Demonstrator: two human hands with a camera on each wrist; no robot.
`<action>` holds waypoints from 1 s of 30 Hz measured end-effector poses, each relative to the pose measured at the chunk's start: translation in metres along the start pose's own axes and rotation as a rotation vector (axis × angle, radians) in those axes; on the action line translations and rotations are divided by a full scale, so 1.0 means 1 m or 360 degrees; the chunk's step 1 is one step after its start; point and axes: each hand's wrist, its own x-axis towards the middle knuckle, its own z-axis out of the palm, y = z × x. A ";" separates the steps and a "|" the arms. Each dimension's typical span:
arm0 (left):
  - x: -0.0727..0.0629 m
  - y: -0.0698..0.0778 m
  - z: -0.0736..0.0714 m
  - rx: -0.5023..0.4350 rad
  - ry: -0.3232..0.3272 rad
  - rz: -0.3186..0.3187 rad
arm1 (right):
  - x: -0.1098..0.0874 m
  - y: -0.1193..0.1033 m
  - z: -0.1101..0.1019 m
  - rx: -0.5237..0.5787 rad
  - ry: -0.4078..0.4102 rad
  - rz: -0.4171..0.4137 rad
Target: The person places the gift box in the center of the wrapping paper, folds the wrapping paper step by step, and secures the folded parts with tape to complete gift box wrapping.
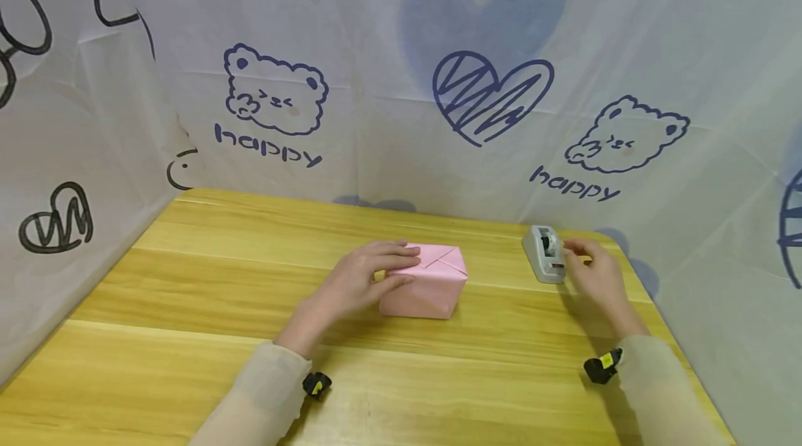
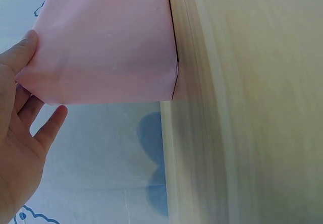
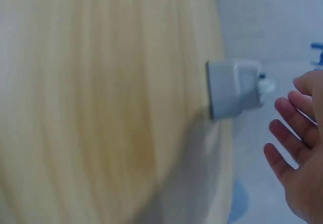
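Note:
A box wrapped in pink paper (image 1: 421,296) sits on the wooden table, its top showing a folded, pointed flap. My left hand (image 1: 370,271) holds it at its upper left, fingers across the top and thumb at the front edge. In the left wrist view the thumb (image 2: 26,46) touches the box's edge. A grey tape dispenser (image 1: 544,258) stands to the right, a roll of tape in it. Beside it is my right hand (image 1: 595,275), fingers loosely bent. The right wrist view shows a gap between those fingers and the dispenser (image 3: 232,90).
The light wood table (image 1: 207,279) has its back edge close to a white cloth (image 1: 376,35) with printed bears and hearts. More cloth hangs at the left and right sides. A small black device (image 1: 316,385) is on each wrist.

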 end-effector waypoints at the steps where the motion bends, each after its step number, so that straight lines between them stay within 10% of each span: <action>1: 0.000 0.000 0.000 -0.0004 -0.0001 -0.0008 | 0.000 0.004 -0.001 -0.0013 -0.0033 0.0031; 9: 0.000 0.000 -0.001 -0.0018 0.0007 0.0006 | -0.001 0.022 0.002 -0.0077 -0.0308 0.0181; 30: 0.000 0.000 -0.001 -0.0002 -0.0001 -0.0003 | -0.002 0.025 0.012 0.0118 -0.0208 0.0308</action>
